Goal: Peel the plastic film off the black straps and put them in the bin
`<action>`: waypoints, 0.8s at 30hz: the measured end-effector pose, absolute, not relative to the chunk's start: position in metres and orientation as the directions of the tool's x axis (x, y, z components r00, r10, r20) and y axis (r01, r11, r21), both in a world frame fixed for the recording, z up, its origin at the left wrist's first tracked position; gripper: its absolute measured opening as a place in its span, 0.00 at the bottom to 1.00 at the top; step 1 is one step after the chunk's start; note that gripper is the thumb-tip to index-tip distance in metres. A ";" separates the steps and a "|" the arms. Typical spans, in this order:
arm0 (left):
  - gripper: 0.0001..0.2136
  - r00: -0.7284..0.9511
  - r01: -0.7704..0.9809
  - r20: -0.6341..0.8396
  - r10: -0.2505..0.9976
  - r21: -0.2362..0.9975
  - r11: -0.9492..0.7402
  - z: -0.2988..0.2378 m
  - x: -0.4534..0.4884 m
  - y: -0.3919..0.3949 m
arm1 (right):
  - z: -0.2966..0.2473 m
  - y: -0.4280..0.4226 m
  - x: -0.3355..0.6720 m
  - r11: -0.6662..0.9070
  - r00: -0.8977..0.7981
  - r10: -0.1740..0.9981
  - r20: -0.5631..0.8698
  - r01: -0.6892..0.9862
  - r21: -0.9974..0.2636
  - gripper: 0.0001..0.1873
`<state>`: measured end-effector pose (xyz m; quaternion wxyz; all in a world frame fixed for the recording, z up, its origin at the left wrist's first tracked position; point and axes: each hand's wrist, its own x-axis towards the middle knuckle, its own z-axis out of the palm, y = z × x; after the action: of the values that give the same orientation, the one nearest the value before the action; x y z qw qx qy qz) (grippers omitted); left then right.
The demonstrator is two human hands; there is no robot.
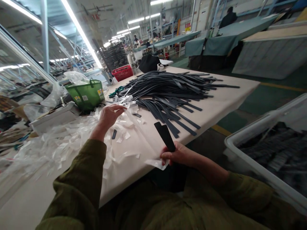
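Note:
My right hand point(176, 156) is closed round a dark flat strap point(164, 135) at the near table edge, its end sticking up. A scrap of clear film point(156, 164) hangs from the same fingers. My left hand point(110, 115) reaches out over a heap of peeled clear film strips point(72, 137). Its fingers are curled at the edge of the heap, and I cannot make out whether they hold anything. Beyond it lies a big pile of dark straps point(168, 88) on the cream table point(223, 99).
A green basket point(86, 94) and a red basket point(122, 72) stand at the table's far left. A black bag point(148, 63) lies behind the pile. A white bin point(271, 150) with dark straps stands to my right. A person is at distant tables.

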<state>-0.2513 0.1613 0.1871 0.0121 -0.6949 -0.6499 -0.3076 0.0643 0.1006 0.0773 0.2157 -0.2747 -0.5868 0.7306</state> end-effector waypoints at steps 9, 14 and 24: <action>0.13 -0.283 0.923 0.457 0.843 0.370 0.109 0.150 -0.201 0.107 | 0.074 0.114 0.063 -0.217 -0.561 0.811 -0.167 -0.023 -0.976 0.21; 0.12 0.011 0.629 0.068 0.998 0.775 -0.059 0.097 -0.122 0.039 | 0.080 0.117 0.060 -0.144 -0.525 0.843 -0.114 -0.016 -0.989 0.22; 0.14 0.121 0.235 -0.168 0.978 0.962 0.136 0.039 -0.081 0.010 | 0.100 0.122 0.054 0.067 -0.538 0.843 0.018 0.071 -0.995 0.20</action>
<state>-0.0812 0.0102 0.0392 -0.5105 -0.5474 -0.5543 -0.3639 0.0543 0.1220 0.1002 0.3291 -0.3502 -0.6520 0.5865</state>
